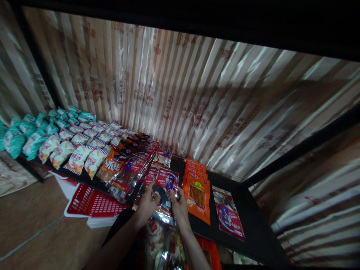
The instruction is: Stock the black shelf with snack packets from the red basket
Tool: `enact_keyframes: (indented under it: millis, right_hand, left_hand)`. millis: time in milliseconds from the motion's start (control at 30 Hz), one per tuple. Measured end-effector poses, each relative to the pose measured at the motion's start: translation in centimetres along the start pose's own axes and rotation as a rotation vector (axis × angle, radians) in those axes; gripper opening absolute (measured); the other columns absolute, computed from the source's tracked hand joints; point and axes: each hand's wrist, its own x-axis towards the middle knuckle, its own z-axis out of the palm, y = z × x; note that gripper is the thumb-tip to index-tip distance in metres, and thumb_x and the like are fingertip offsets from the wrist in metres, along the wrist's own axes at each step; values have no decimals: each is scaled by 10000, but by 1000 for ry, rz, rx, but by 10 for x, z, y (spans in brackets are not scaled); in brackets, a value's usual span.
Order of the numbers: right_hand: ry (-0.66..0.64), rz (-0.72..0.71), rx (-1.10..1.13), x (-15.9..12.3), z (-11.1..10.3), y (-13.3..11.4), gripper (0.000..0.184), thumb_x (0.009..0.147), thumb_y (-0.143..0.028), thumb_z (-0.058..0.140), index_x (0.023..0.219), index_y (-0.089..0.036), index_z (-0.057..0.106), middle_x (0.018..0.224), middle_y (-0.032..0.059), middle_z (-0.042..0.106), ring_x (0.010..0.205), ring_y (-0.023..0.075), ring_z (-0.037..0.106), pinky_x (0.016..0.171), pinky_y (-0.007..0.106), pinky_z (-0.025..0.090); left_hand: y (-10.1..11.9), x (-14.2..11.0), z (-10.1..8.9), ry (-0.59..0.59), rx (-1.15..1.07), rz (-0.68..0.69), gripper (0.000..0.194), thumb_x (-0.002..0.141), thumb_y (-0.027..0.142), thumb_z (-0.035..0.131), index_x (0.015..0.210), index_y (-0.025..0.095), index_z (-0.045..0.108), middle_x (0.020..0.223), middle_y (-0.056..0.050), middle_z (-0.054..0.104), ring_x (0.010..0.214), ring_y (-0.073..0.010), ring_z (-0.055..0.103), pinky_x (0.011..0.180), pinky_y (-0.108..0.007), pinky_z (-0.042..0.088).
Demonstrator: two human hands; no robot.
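Note:
A red, purple and silver snack packet (165,180) is tilted up over the shelf's front edge, between my two hands. My left hand (147,204) grips its left side, fingers closed near the dark middle of the pouch. On the right edge, my right hand (179,208) pinches the packet with the thumb on its front. Similar red pouches (150,176) lie just behind and left of it, partly covered by my left hand. Orange snack bags (199,193) overlap in a row to the right of my right hand.
A single red pouch (229,212) lies flat on the black shelf (253,210) at right. Rows of white chip bags (80,155) and teal bags (36,140) fill the left. Red baskets (104,204) stand below. Clear-wrapped packages (164,243) are under my forearms. A striped curtain hangs behind.

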Motion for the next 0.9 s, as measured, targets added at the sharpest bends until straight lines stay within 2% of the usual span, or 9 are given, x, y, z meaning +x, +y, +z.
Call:
enact_keyframes:
  millis: [133,267,367,567,733,900]
  right_hand:
    - [-1,21,11,15,6,2,394,646,-480,634,923,-211,558,733,-2,664,670,184,618,616,285,474]
    - [-37,56,59,25,12,2,425,665,-476,626,977,-202,533,732,-1,667,638,170,611,598,274,471]
    - [-68,61,73,27,16,1,497,668,-474,625,1064,-192,522,805,18,683,693,175,626,645,280,478]
    - [-37,1,-55,33,21,0,541,684,-454,596,1143,-170,546,785,20,682,667,167,611,610,261,456]
    - [-13,-28,-161,50,26,3,572,710,-425,570,1200,-142,492,764,20,668,638,160,603,583,249,444]
    - [-30,-52,-232,70,30,3,554,732,-404,547,1216,-148,464,811,42,681,691,180,631,626,267,468]
  left_hand:
    - [8,4,-3,3,52,41,592,762,162,490,1336,119,351,1211,-142,559,1047,-203,568,924,-320,414]
    - [15,12,-5,71,140,54,526,733,108,491,1258,110,457,1237,-136,553,1132,-217,519,989,-320,355]
    - [18,20,-5,110,202,72,496,737,96,485,1233,96,486,1244,-143,550,1161,-226,497,1011,-322,330]
    - [27,33,-4,113,305,77,506,774,100,446,1280,81,436,1238,-149,550,1142,-222,514,993,-311,351]
    - [33,41,-3,118,450,95,495,787,109,445,1281,79,429,1288,-144,506,1194,-200,466,1022,-284,323]
    - [36,47,-2,110,559,124,471,800,134,435,1269,89,447,1301,-133,492,1187,-190,474,1021,-266,332]
